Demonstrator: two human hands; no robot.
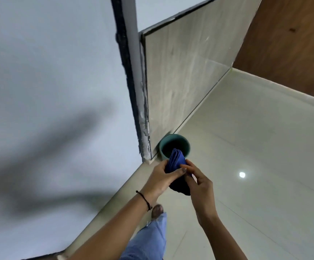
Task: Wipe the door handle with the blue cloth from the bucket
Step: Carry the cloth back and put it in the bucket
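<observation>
A folded blue cloth (176,160) is held between both hands just in front of a teal bucket (182,142). My left hand (162,179) grips the cloth from the left, thumb across it. My right hand (199,182) pinches its right side, and a dark end of the cloth hangs below the hands. The bucket stands on the floor against the base of the tiled wall. No door handle is in view.
A pale painted wall (49,91) fills the left, ending at a rough dark-edged corner (133,81). A beige tiled wall (186,72) meets a wooden panel (293,44) at the right. Glossy floor tiles (255,166) spread right. My leg and foot (157,211) are below.
</observation>
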